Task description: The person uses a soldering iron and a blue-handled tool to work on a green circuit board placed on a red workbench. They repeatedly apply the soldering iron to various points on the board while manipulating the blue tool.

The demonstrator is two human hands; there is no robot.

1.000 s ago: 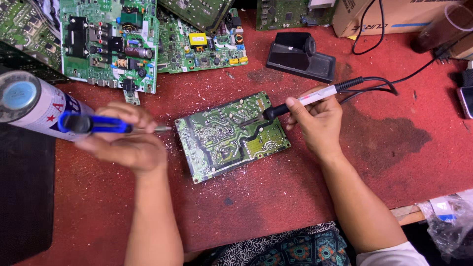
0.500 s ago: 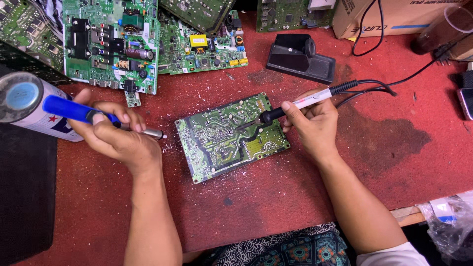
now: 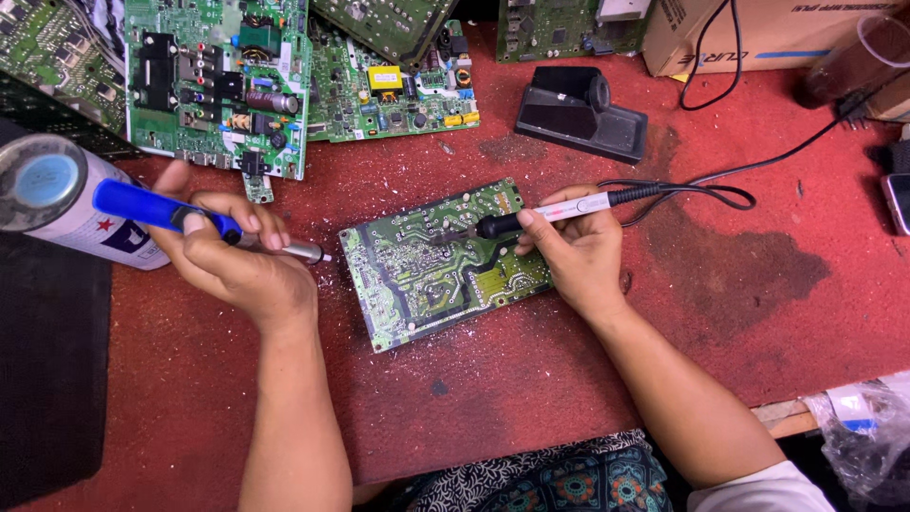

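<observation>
The green circuit board (image 3: pixel 444 263) lay solder side up in the middle of the red table (image 3: pixel 531 398), turned so its joints faced the person. The right hand (image 3: pixel 575 254) pinched the soldering iron (image 3: pixel 550 212) like a pen, tip resting on the board. The left hand (image 3: pixel 237 261) wrapped its grip around a blue desoldering pump (image 3: pixel 190 216), nozzle waiting just beside the board's edge.
</observation>
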